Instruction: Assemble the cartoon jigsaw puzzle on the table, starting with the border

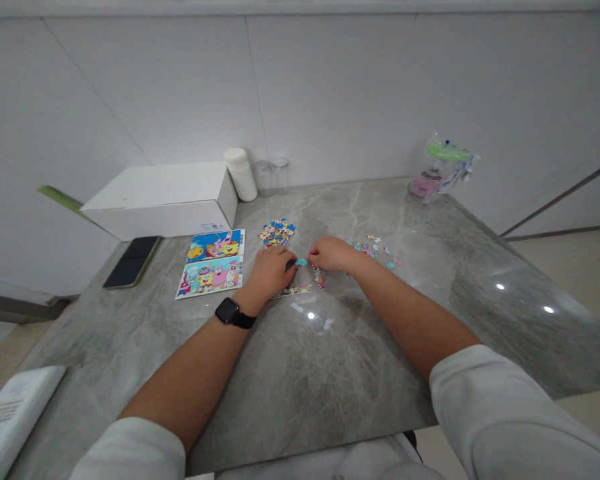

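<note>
My left hand (271,269), with a black watch on the wrist, and my right hand (331,253) meet at the middle of a grey marble table (330,360). Both have their fingers curled and pinch small blue jigsaw pieces (301,262) between them. Under the hands lies a partly joined strip of puzzle (300,289). A heap of loose pieces (277,232) sits just beyond my left hand. More scattered pieces (377,248) lie to the right of my right hand.
Two cartoon picture cards (213,261) lie left of my hands, a dark phone (132,261) further left. A white box (165,199), a white cylinder (241,174) and two small jars (273,175) stand at the back. A plastic bag (443,168) sits back right.
</note>
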The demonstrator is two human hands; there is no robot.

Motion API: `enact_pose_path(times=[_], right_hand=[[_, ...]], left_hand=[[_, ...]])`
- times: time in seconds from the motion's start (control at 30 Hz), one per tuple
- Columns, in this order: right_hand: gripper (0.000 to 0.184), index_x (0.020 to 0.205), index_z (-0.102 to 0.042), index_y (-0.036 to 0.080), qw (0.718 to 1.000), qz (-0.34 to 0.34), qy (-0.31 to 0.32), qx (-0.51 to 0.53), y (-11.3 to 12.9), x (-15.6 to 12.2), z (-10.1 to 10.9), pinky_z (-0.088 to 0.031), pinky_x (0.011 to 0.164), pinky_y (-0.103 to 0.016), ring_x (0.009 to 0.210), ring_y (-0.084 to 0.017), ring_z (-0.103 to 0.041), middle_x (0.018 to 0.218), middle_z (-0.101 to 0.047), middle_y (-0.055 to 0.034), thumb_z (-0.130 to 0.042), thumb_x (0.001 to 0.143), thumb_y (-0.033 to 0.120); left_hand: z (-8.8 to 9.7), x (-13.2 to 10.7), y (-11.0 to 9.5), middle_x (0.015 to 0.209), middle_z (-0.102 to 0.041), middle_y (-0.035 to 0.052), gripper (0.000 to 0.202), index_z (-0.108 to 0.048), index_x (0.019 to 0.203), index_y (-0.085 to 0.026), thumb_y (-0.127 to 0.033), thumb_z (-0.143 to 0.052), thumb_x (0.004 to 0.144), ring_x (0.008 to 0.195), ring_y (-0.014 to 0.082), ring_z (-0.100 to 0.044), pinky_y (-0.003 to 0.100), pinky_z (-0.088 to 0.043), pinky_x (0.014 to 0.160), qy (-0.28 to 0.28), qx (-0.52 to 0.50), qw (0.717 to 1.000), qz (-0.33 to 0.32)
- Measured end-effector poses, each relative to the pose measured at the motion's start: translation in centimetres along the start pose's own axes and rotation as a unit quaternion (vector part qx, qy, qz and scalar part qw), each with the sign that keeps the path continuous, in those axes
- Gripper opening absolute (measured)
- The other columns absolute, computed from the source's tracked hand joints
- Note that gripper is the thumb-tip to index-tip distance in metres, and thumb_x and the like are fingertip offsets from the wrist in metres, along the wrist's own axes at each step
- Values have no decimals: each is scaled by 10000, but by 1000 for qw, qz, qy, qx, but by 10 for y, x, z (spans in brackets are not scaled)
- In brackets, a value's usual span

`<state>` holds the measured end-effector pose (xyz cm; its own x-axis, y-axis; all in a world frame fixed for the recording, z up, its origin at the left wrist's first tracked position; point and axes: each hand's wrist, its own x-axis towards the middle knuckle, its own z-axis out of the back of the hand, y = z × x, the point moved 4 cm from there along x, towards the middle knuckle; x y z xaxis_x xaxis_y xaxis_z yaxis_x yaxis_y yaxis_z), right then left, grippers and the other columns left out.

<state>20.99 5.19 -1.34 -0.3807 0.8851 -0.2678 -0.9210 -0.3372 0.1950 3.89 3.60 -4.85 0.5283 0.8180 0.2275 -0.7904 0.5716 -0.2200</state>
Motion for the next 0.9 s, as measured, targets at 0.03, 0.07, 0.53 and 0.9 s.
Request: enact_pose_path(times=[0.03,0.07,0.53,0.9], right_hand=[[353,1066,-865,207,1000,0,0,0,0,0,0,-433,722,-265,924,-208,-736,1064,-834,-105,-554,1013,367],[355,1066,-866,207,1000,-1,1,-1,0,0,0,-433,722,-264,923,-208,-737,1061,-834,-106,-554,1015,370],[383,1058,-864,207,1000,2,1,2,-1,1,-2,-439,726,-256,922,-208,-738,1047,-832,-108,-543,1031,414],[357,1041,-865,209,1000,-2,-3,7,0,-1,-1,-457,748,-259,931,-212,-734,1056,-833,-105,-556,1017,388]], left_hand=[[-1,0,0,1115,-726,106,197,-770,1085,-230,-336,-666,955,1091,299,-659,457,-492,941,-1,3,1000,-1],[-1,0,0,1124,-724,106,202,-767,1094,-229,-338,-666,957,1095,300,-658,458,-491,945,-1,7,1000,-1],[1,-1,-5,1118,-750,88,210,-794,1092,-245,-250,-613,986,1071,289,-657,450,-482,917,7,18,999,-47],[2,-1,-6,1081,-788,75,238,-814,1066,-257,-267,-584,1006,1028,283,-667,455,-467,892,14,27,998,-63]])
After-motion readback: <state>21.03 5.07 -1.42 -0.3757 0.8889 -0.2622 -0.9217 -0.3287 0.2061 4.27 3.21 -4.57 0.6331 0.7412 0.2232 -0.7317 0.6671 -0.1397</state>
